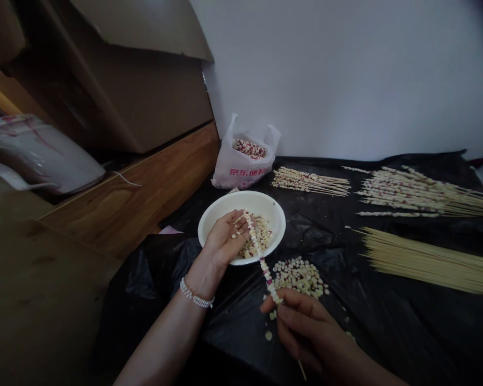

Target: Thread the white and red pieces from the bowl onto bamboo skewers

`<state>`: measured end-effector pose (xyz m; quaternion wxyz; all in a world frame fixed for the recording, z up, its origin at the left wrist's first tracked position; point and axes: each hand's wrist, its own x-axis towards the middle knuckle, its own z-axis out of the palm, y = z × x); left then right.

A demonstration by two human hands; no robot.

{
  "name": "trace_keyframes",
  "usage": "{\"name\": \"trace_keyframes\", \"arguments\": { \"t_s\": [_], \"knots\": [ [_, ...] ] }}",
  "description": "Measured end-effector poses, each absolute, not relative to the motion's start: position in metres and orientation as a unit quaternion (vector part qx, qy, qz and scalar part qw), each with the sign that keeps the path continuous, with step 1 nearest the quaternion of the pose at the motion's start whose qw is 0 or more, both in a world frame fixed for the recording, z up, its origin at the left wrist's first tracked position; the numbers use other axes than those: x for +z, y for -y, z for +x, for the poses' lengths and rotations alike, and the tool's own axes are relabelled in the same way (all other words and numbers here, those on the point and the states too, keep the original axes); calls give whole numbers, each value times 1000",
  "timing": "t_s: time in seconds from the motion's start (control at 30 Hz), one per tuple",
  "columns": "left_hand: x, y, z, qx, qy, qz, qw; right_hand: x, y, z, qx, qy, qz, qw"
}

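Observation:
My right hand (304, 321) pinches a thin wooden skewer (301, 370) near its lower part. Small cream and magenta pieces, like kernels or petals, cover the skewer's upper length (267, 276), which slants up over the bowl's rim. My left hand (227, 238) is inside the white bowl (210, 214), palm up with fingers extended, beside the skewer's tip. A few pale pieces lie on its fingers; whether it touches the skewer I cannot tell. More loose pieces (263, 228) fill the bowl's bottom, and a pile of them (300, 276) lies on the black plastic sheet just right of it.
A white plastic bag (241, 174) of pieces stands behind the bowl. Threaded skewers lie in a small bundle (309, 181) and a larger one (418, 193); bare skewers (430, 257) lie at right. Cardboard boxes (145, 96) and a white bucket (44, 155) are at left.

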<state>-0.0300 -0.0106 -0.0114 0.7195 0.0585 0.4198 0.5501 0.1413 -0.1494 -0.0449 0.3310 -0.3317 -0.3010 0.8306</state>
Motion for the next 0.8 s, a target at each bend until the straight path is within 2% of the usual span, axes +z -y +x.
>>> {"name": "trace_keyframes", "arguments": {
  "t_s": [0.33,0.6,0.8],
  "knots": [
    [-10,19,-26,544,-391,153,726,-43,151,141,833,298,-331,330],
    [-4,16,-23,558,-378,92,733,-44,148,142,829,308,-331,329],
    [-12,16,-26,551,-385,128,729,-47,150,141,828,314,-330,327]
  ]
}}
